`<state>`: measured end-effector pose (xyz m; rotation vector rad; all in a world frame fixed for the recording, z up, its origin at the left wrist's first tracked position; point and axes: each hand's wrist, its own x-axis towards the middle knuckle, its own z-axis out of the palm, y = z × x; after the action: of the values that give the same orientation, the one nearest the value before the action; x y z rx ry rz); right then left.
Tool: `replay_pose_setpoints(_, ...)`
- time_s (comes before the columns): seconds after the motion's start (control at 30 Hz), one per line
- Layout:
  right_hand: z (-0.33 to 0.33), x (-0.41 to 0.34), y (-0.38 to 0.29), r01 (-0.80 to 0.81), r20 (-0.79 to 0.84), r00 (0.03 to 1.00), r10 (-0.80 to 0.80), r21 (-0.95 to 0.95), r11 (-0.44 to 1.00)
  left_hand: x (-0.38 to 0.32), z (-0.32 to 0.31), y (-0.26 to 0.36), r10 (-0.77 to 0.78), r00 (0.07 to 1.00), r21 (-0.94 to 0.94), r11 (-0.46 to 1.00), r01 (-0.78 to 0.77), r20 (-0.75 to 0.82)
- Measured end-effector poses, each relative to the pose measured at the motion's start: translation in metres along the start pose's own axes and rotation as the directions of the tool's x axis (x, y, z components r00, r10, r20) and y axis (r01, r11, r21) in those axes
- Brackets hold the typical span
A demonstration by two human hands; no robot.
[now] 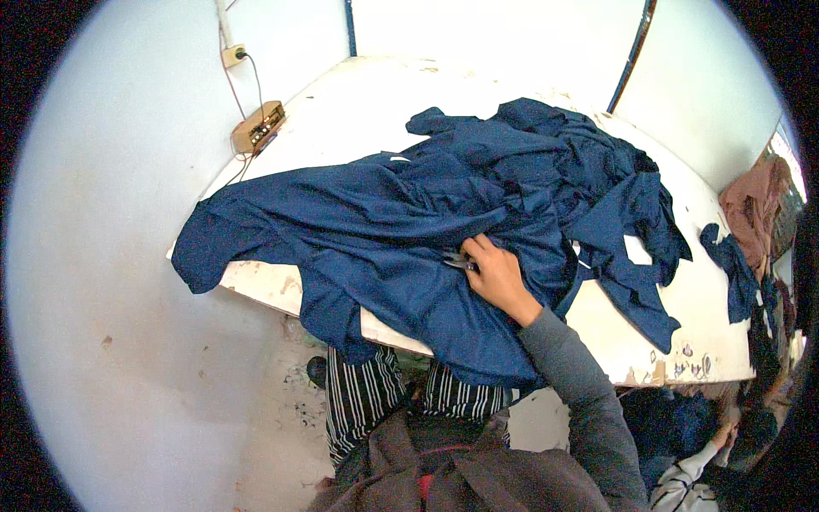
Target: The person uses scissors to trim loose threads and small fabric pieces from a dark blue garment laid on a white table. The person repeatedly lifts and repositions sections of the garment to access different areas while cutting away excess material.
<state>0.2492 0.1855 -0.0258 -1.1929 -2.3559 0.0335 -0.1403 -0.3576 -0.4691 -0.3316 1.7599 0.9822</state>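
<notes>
Dark blue fabric pieces (384, 217) lie in a rumpled spread over the white table, with parts hanging off its front edge toward my lap. My right hand (496, 272) rests on the middle of this cloth. It grips a small pair of thread snips (457, 261), whose metal blades point left and lie against the fabric; the handles are mostly hidden by my fingers. My left hand is out of view.
A wooden box radio (259, 128) with wires stands at the table's back left, below a wall socket (235, 56). A dark cloth scrap (736, 275) hangs over the table's right edge (710, 377). Brown cloth (755, 205) lies beyond, and part of another person (691, 480) shows at lower right.
</notes>
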Motion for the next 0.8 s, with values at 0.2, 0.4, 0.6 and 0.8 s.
replay_pose_setpoints(0.2,-0.074,-0.048,-0.091,0.103,0.351,0.847,-0.4,0.629,0.77,0.046,0.027,0.09,0.294,0.956,-0.143,0.947,-0.288,0.021)
replay_pose_setpoints(0.4,-0.083,-0.094,-0.115,0.13,0.491,0.754,-0.436,0.539,0.832,-0.025,0.129,0.217,0.541,0.836,-0.242,0.826,-0.508,0.091)
replay_pose_setpoints(0.6,-0.098,-0.075,-0.098,-0.067,0.272,0.957,-0.104,0.554,0.83,-0.135,0.167,0.308,0.891,0.453,0.225,0.436,-0.871,0.024)
replay_pose_setpoints(0.8,-0.072,-0.049,-0.103,-0.118,0.077,0.993,0.095,0.393,0.912,-0.215,0.205,0.329,0.931,0.335,0.251,0.294,-0.922,0.142)
